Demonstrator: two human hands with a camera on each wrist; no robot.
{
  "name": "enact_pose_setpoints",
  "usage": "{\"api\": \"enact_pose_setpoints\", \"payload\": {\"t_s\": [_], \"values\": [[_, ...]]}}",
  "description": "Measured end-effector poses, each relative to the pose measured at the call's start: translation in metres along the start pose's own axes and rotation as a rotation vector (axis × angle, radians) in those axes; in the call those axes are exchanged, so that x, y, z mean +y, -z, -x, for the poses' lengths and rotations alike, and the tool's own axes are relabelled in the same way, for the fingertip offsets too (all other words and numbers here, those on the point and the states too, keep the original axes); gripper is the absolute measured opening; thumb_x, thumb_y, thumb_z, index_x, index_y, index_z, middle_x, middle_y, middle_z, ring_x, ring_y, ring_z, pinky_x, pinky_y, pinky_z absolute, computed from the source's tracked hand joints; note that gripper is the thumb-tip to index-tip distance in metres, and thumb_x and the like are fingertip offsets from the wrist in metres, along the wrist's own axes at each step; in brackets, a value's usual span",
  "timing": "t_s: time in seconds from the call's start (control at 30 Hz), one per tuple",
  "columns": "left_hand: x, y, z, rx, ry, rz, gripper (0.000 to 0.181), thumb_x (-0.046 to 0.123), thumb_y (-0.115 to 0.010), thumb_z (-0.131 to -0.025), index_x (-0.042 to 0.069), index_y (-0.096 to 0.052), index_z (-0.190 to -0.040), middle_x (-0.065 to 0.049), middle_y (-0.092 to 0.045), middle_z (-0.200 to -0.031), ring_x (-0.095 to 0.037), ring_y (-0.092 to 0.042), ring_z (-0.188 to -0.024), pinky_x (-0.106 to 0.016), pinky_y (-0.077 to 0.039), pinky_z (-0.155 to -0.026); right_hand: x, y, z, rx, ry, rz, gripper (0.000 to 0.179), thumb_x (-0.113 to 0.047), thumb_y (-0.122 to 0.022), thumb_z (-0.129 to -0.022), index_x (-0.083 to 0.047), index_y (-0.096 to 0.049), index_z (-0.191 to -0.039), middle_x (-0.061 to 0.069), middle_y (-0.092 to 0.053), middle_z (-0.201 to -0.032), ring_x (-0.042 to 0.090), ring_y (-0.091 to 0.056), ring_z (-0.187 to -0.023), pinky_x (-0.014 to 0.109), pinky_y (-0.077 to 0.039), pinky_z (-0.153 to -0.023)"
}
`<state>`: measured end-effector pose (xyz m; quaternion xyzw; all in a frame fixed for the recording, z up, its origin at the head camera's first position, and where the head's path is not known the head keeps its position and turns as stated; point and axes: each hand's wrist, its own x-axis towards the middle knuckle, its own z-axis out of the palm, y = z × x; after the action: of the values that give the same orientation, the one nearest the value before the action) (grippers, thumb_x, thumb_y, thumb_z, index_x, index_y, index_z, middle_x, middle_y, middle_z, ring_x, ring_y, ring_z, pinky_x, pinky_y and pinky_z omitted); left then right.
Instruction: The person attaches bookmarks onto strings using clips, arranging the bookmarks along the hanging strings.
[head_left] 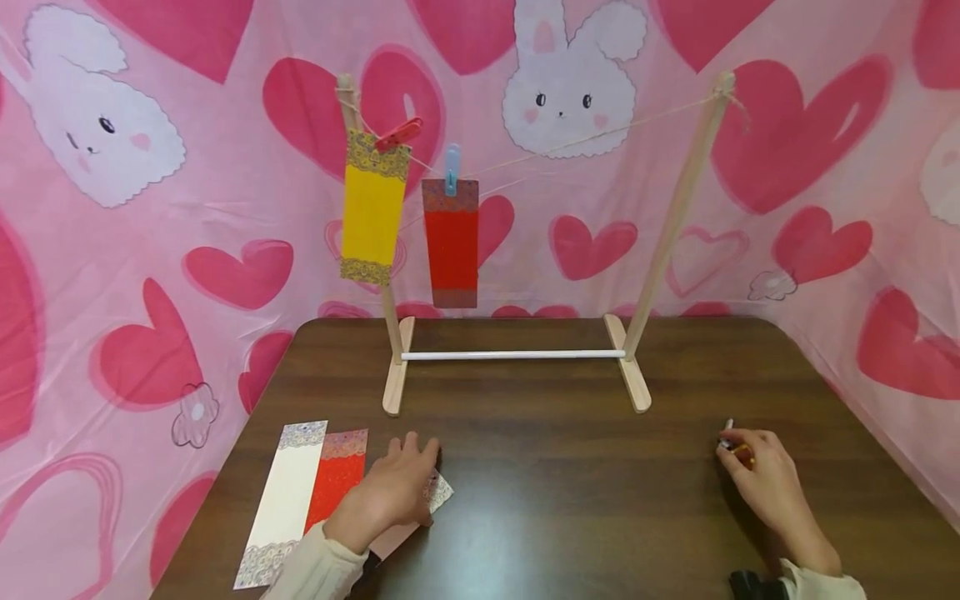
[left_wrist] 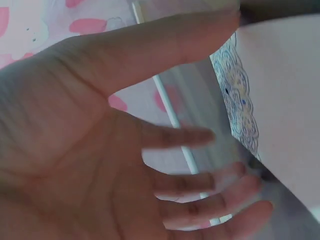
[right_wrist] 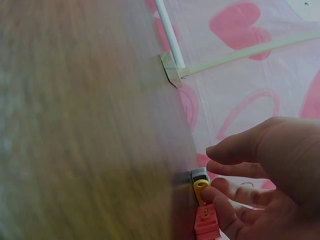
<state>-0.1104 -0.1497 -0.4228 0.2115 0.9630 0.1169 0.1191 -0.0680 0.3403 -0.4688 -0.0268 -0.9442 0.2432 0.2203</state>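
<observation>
The left hand point(head_left: 390, 492), fingers spread and gripping nothing, is over a pale pink paper strip point(head_left: 393, 540) with a lace-patterned end, lying on the brown wood-grain counter point(head_left: 562, 500). On the counter's right side, the right hand point(head_left: 772, 479), fingers loosely bent around nothing, is right beside a yellow clip point(right_wrist: 201, 189) and red clip point(right_wrist: 206, 222).

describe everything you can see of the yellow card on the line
The yellow card looks like flat paper, rectangular, with a darker lace-like patterned band at each end. It hangs slightly slanted before the left post, gripped near its upper right corner by a red clothespin on the string. Its back is hidden.
</observation>
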Motion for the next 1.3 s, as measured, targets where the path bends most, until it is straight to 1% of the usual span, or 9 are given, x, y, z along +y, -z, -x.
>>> {"api": "enact_pose_setpoints", "payload": {"t_s": [0.1, 0.23, 0.33, 0.43, 0.63, 0.77, 0.87, 1.13, 1.3], "values": [[0.0, 0.001, -0.001, -0.01, 0.084, 0.002, 0.089, 0.02, -0.1, -0.048, -0.003, -0.052, -0.119, -0.024, -0.056, -0.105, -0.045, -0.055, -0.1, -0.058, -0.052, -0.077, -0.001, 0.001, -0.001, 0.006, -0.001, -0.001, 0.021, -0.003, -0.074, -0.084, 0.004, -0.07, -0.104, 0.022, -0.058, -0.097, 0.005, -0.052, -0.075, 0.018, -0.038, -0.061], [-0.002, 0.002, -0.001, -0.022, 0.068, -0.001, 0.069, 0.02, -0.1, -0.049, -0.004, -0.061, -0.101, -0.021, -0.057, -0.098, -0.042, -0.057, -0.095, -0.058, -0.052, -0.078, 0.0, 0.002, 0.0, 0.006, 0.0, -0.001, 0.02, -0.003, -0.074, -0.085, 0.004, -0.07, -0.103, 0.022, -0.058, -0.096, 0.004, -0.052, -0.074, 0.017, -0.037, -0.061], [-0.003, 0.003, -0.002, -0.009, -0.01, -0.008, 0.045, 0.019, -0.097, -0.053, 0.003, -0.065, -0.079, -0.016, -0.055, -0.093, -0.036, -0.057, -0.089, -0.052, -0.053, -0.073, 0.001, 0.002, 0.001, 0.025, -0.001, 0.011, 0.022, -0.002, -0.074, -0.084, 0.006, -0.069, -0.104, 0.024, -0.059, -0.096, 0.016, -0.056, -0.076, 0.022, -0.037, -0.063], [-0.006, 0.006, -0.001, 0.008, -0.121, 0.04, 0.029, 0.012, -0.091, -0.063, 0.007, -0.066, -0.076, -0.008, -0.055, -0.083, -0.027, -0.056, -0.077, -0.042, -0.05, -0.063, 0.001, 0.002, 0.002, 0.058, -0.009, 0.025, 0.025, -0.001, -0.074, -0.083, 0.008, -0.067, -0.105, 0.028, -0.059, -0.097, 0.032, -0.057, -0.08, 0.032, -0.039, -0.067], [-0.009, 0.02, -0.002, -0.071, -0.366, 0.191, 0.014, 0.006, -0.076, -0.082, 0.012, -0.064, -0.086, 0.01, -0.041, -0.063, -0.006, -0.038, -0.059, -0.024, -0.031, -0.052, 0.004, 0.005, 0.001, 0.048, -0.01, 0.063, 0.021, -0.002, -0.074, -0.081, 0.006, -0.072, -0.101, 0.028, -0.066, -0.091, 0.024, -0.058, -0.068, 0.045, -0.041, -0.064], [-0.004, 0.025, -0.004, -0.104, -0.452, 0.336, 0.013, 0.015, -0.073, -0.09, 0.014, -0.06, -0.091, 0.014, -0.038, -0.061, 0.0, -0.034, -0.055, -0.018, -0.03, -0.053, 0.004, 0.006, 0.0, 0.02, 0.017, 0.052, 0.022, 0.0, -0.076, -0.079, 0.004, -0.071, -0.1, 0.028, -0.067, -0.092, 0.026, -0.062, -0.069, 0.044, -0.044, -0.062], [-0.001, 0.026, -0.006, -0.076, -0.49, 0.461, 0.021, 0.014, -0.071, -0.092, 0.013, -0.051, -0.086, 0.013, -0.029, -0.057, 0.001, -0.026, -0.051, -0.018, -0.025, -0.052, 0.003, 0.005, 0.0, 0.008, 0.045, 0.046, 0.019, 0.003, -0.077, -0.077, 0.001, -0.072, -0.096, 0.026, -0.068, -0.09, 0.029, -0.063, -0.069, 0.042, -0.045, -0.061], [0.0, 0.026, -0.004, 0.044, -0.469, 0.731, 0.032, 0.019, -0.07, -0.094, 0.008, -0.042, -0.085, 0.01, -0.024, -0.062, -0.001, -0.025, -0.053, -0.02, -0.024, -0.051, 0.001, -0.001, 0.001, 0.008, 0.095, 0.059, 0.015, 0.004, -0.08, -0.072, -0.006, -0.071, -0.079, 0.015, -0.066, -0.079, 0.023, -0.056, -0.068, 0.038, -0.039, -0.058], [0.002, 0.031, -0.004, 0.144, -0.421, 0.791, 0.035, 0.02, -0.072, -0.093, 0.008, -0.041, -0.082, 0.005, -0.019, -0.065, -0.004, -0.019, -0.055, -0.023, -0.021, -0.05, -0.001, 0.001, 0.0, -0.015, 0.058, 0.064, 0.016, 0.002, -0.08, -0.073, -0.008, -0.068, -0.077, 0.0, -0.063, -0.069, 0.009, -0.049, -0.059, 0.034, -0.036, -0.056]]}}
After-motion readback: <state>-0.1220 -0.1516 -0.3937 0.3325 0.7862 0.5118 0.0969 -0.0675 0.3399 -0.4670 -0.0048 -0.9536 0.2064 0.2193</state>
